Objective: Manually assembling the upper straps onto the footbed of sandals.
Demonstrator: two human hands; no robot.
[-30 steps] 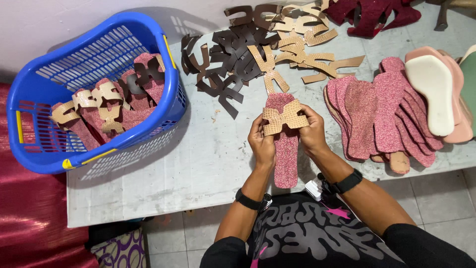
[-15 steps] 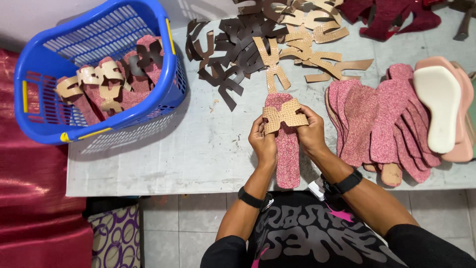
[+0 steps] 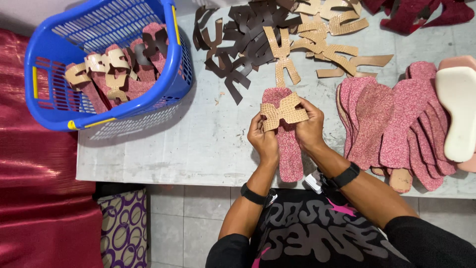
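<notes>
The grey surface spreads out under me, scuffed and pale, carrying everything within reach; at its far left corner stands the blue basket, its slotted walls holding pink insoles with tan and dark straps already laid across them, stacked loosely on a slant; to my right lies a fanned heap of pink insoles, overlapping so each edge shows, with a white foam sole resting on top at the far edge; ahead of me sit two piles of cut straps, the dark brown ones and the tan ones, just beside each other and partly mixed; directly before me one pink insole lies lengthwise on the surface, toe away from me; across its front I hold a tan textured strap, apparently to line it up with the insole's edges; my left hand pinches the strap's left end, my right hand its right end, fingers closed narrow on it.
</notes>
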